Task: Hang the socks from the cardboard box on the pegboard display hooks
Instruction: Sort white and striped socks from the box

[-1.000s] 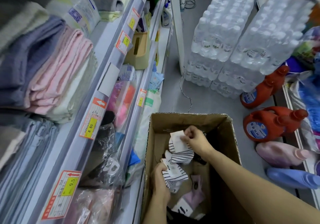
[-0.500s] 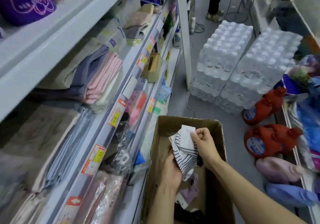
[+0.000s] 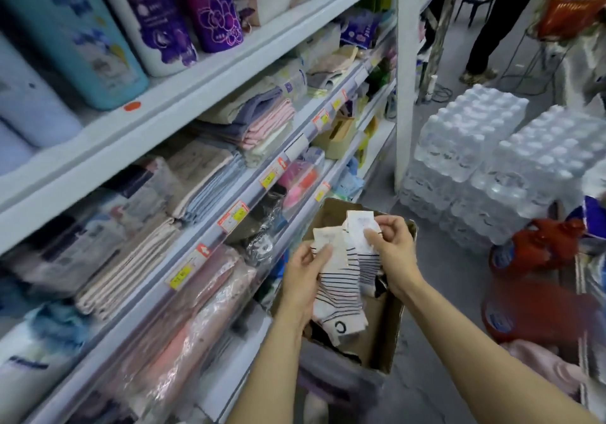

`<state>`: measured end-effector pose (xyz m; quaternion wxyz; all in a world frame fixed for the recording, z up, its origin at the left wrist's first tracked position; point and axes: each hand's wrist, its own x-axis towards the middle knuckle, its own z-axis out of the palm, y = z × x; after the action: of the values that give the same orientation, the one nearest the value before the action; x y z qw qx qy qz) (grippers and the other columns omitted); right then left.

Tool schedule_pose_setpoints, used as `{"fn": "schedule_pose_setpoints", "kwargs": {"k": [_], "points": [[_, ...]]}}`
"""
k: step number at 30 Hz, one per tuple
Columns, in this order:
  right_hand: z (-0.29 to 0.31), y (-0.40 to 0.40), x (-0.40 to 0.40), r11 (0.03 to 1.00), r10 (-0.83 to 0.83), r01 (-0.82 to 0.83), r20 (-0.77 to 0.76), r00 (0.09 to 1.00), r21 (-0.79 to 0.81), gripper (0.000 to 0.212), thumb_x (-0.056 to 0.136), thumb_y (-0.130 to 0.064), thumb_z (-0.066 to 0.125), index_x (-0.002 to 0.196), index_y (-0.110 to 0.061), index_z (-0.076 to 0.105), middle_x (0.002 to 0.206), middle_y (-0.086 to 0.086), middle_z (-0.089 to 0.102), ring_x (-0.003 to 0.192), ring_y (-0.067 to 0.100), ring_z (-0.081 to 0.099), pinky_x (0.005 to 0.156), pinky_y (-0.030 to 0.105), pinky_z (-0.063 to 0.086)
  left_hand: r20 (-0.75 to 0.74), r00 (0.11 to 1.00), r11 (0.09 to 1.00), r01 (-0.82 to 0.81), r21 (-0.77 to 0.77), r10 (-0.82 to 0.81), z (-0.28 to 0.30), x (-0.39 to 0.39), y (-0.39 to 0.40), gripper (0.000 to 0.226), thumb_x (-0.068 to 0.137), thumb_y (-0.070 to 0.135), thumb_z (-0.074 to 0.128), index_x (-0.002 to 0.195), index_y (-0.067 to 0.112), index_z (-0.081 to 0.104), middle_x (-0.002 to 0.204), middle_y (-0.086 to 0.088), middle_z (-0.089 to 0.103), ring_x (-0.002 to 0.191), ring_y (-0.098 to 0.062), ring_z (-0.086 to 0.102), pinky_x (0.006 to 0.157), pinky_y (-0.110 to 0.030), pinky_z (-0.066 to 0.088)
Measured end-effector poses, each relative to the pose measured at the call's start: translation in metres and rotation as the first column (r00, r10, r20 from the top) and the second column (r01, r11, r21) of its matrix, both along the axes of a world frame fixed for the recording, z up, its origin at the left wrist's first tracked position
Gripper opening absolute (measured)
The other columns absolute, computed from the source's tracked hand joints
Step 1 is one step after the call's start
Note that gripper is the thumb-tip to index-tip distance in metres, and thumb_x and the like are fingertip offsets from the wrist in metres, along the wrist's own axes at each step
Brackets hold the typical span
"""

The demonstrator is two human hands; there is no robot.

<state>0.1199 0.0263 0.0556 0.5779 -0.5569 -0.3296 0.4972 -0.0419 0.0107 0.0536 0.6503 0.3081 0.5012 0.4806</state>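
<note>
Left hand: we see our left hand [image 3: 306,267] curled round the nearer pair of white socks with thin dark stripes [image 3: 337,287], thumb pressed on its paper card.
Right hand: our right hand [image 3: 392,246] pinches the white paper card [image 3: 360,226] at the top of a second striped pair [image 3: 369,264], thumb and fingertips closed on it.
Socks: both pairs hang side by side between the hands, touching each other, above the box; the nearer pair's toe shows a dark ring mark.
Box: the brown cardboard box [image 3: 387,341] stands open on the grey floor [image 3: 423,384], just beside the shelving; we make out dark items inside, too blurred to name.
Shelving: white metal shelves [image 3: 183,95] on our left carry folded pink, grey and beige towels [image 3: 262,121], with yellow and red price tags [image 3: 234,215] along the edges.
Floor goods: shrink-wrapped packs of clear water bottles [image 3: 485,158] stand ahead; red detergent jugs [image 3: 541,246] lie to the right.
Pegboard: we cannot see it.
</note>
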Motion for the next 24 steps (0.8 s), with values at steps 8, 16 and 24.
{"fn": "schedule_pose_setpoints", "kwargs": {"k": [8, 16, 24], "points": [[0.059, -0.062, -0.047, 0.966, 0.204, -0.209, 0.048, 0.978, 0.154, 0.020, 0.092, -0.004, 0.066, 0.108, -0.008, 0.055, 0.103, 0.019, 0.070, 0.084, 0.029, 0.070, 0.076, 0.046, 0.059, -0.145, 0.944, 0.942, -0.265, 0.205, 0.297, 0.058, -0.062, -0.085, 0.016, 0.095, 0.016, 0.065, 0.110, 0.017, 0.068, 0.102, -0.006, 0.077, 0.095, -0.027, 0.073, 0.085, -0.043, 0.058], [0.096, -0.118, -0.127, 0.886, 0.383, -0.390, 0.077, 0.921, 0.250, 0.019, 0.090, -0.011, 0.069, 0.103, -0.023, 0.061, 0.108, 0.011, 0.072, 0.097, 0.034, 0.069, 0.082, 0.056, 0.057, -0.130, 0.822, 0.819, -0.510, 0.264, 0.554, 0.099, -0.153, -0.176, 0.037, 0.092, 0.004, 0.065, 0.122, 0.025, 0.060, 0.101, 0.005, 0.076, 0.098, -0.018, 0.072, 0.088, -0.037, 0.057], [0.117, -0.202, -0.242, 0.778, 0.548, -0.539, 0.073, 0.834, 0.323, 0.021, 0.091, -0.001, 0.065, 0.105, -0.014, 0.058, 0.110, 0.015, 0.068, 0.095, 0.023, 0.069, 0.069, 0.030, 0.057, -0.128, 0.580, 0.573, -0.701, 0.425, 0.805, 0.123, -0.251, -0.299, 0.040, 0.090, 0.007, 0.070, 0.120, 0.032, 0.063, 0.105, 0.004, 0.073, 0.097, -0.012, 0.070, 0.089, -0.030, 0.056]]}}
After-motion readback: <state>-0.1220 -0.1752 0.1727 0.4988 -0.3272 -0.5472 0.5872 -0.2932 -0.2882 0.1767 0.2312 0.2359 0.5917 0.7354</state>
